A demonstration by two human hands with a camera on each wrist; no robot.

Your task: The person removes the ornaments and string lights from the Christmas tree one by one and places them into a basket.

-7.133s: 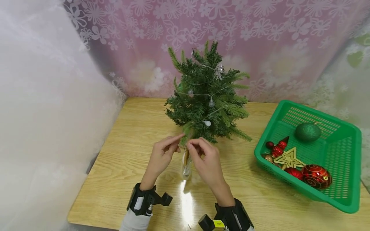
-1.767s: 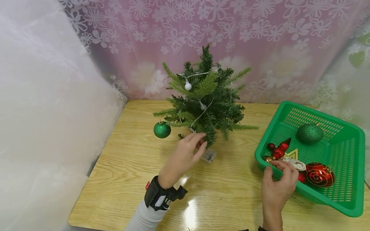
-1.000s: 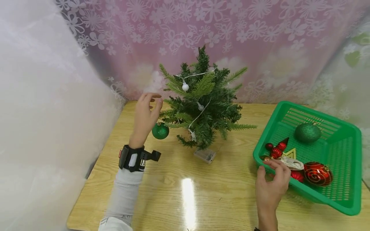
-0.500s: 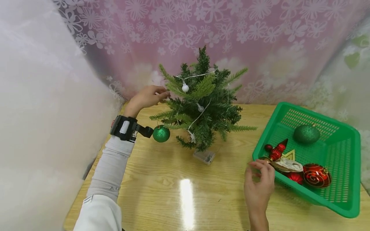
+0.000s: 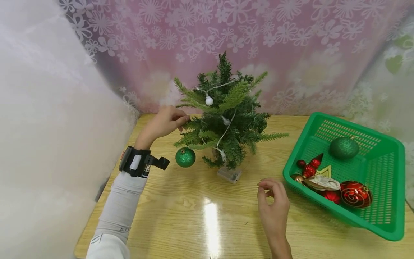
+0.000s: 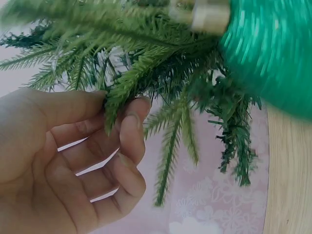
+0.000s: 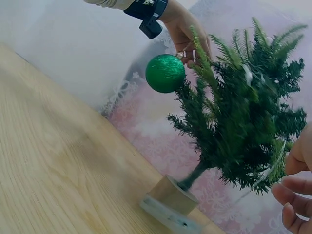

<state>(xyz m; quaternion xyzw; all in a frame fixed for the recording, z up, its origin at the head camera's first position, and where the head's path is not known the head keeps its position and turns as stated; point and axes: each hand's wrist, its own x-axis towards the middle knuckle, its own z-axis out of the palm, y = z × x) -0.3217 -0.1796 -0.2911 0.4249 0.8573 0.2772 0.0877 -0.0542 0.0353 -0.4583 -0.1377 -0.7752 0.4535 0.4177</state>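
Pinching a branch tip (image 6: 115, 107), the left grip (image 5: 163, 123) sits beside the green ball (image 5: 185, 157).

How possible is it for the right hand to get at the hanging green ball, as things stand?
Probably yes. The right hand looks empty, and the way over the table in front of the tree seems free. Only the left wrist camera sits close beside the green ball.
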